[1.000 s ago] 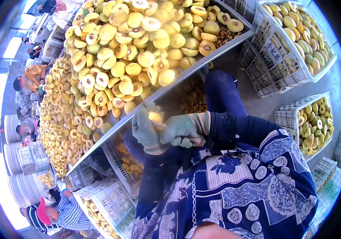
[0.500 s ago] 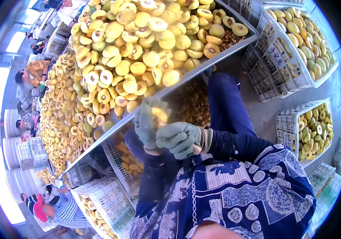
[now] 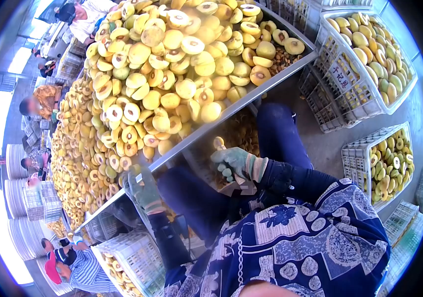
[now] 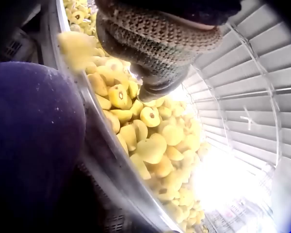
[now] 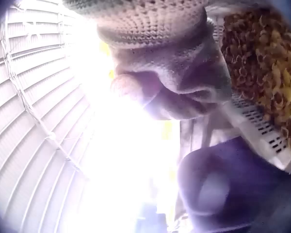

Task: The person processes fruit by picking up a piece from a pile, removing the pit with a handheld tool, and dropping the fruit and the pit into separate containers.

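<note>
My gloved left hand (image 3: 143,190) is at the metal rim of the table, its fingers reaching over the edge beside the heap of halved yellow peaches (image 3: 152,99). In the left wrist view a blurred yellow peach piece (image 4: 76,50) shows over the rim, apart from the glove (image 4: 155,53). My gloved right hand (image 3: 238,163) is above my lap, fingers curled round a short tool. Its pale wooden-looking handle end (image 3: 239,180) sticks out below the fist. A small yellow-brown round piece (image 3: 219,143) shows above the fist; I cannot tell whether it is the tool's head.
The metal table rim (image 3: 206,127) runs diagonally before my knees. A crate of peaches (image 3: 355,74) stands at the upper right, another crate (image 3: 357,156) below it. A white crate (image 3: 132,252) is at the lower left. Dark peach pieces (image 3: 246,128) lie under the rim. Other people sit along the left.
Both hands were together over a yellow peach piece. Now they are apart: my left hand has moved left to the table rim, and my right hand stays above the lap with the tool.
</note>
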Action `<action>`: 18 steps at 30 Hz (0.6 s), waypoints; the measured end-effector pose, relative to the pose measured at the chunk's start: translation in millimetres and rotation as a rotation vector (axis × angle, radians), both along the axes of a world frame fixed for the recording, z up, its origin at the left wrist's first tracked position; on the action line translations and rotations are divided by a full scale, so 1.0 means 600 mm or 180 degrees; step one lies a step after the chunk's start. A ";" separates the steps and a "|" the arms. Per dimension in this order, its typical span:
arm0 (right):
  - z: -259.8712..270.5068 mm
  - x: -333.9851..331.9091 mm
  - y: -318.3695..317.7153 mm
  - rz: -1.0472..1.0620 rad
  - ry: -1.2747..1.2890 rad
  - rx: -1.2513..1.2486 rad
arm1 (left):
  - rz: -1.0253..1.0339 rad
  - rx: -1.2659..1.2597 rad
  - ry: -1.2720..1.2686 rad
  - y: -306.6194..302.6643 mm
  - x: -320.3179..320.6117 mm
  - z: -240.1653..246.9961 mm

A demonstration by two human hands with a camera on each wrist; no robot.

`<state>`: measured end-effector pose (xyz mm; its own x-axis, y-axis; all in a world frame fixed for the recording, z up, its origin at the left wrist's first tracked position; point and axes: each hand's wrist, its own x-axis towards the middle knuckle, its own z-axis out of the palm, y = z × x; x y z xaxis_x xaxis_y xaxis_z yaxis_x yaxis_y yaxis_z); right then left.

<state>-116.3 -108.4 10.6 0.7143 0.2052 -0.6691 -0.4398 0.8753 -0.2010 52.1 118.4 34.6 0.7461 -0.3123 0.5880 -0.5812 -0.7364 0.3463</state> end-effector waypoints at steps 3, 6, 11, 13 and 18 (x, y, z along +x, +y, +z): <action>-0.011 0.001 -0.005 0.0124 -0.0223 -0.0654 | -0.0942 0.0198 -0.0225 -0.105 -0.015 0.025; -0.005 0.002 -0.012 0.0067 -0.0176 -0.0874 | -0.1835 0.0470 0.0968 -0.238 -0.058 0.028; 0.000 0.000 -0.059 -0.0694 -0.0119 -0.0231 | -0.1901 0.2789 0.1263 -0.370 -0.045 0.038; 0.010 -0.005 -0.067 -0.0072 -0.0025 -0.1084 | -0.2266 0.2136 0.1289 -0.361 -0.017 0.020; 0.011 -0.014 -0.082 0.0236 -0.0248 -0.1183 | -0.2117 0.1599 0.0979 -0.334 -0.014 0.010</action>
<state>-124.7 -157.6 17.4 0.7582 0.0119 -0.6519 -0.4700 0.7029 -0.5339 43.9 -82.0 40.4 0.4208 -0.9046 0.0684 -0.8773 -0.3866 0.2844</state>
